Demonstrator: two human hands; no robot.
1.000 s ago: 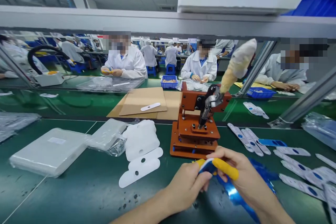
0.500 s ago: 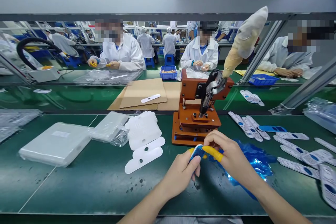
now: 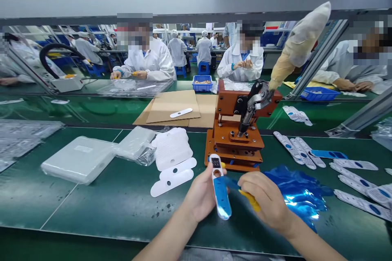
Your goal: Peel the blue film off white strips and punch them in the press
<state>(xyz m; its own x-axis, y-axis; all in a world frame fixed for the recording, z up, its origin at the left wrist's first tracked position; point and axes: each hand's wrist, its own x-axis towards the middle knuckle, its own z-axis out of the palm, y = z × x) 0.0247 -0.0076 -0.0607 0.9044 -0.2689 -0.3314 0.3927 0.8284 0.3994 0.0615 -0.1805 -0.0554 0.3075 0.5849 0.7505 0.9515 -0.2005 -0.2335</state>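
Observation:
My left hand (image 3: 199, 196) is closed around a long white panel with rounded ends (image 3: 222, 199), held tilted in front of the press. Blue film covers its lower part; a dark window and a round hole show at the upper end. To its right, my right hand (image 3: 267, 200) pinches a strip of blue film (image 3: 232, 183) that stretches from the panel, blurred by motion. Yellow finger covers are on my fingers. Beyond my hands stands an orange-brown hand press (image 3: 234, 149). A crumpled heap of blue film (image 3: 301, 191) lies beside my right hand.
Several printed panels (image 3: 355, 164) lie at the right. White strips with holes (image 3: 173, 183) and wrapped white packs (image 3: 79, 159) lie left. Behind are cardboard sheets (image 3: 174, 104), a blue bin (image 3: 202, 85) and co-workers in white coats. The press's wrapped lever (image 3: 300, 45) rises high.
The panel has turned to show its long face, with the film partly off its upper end. My right hand has moved away from it, drawing out the blue film. The view has shifted slightly.

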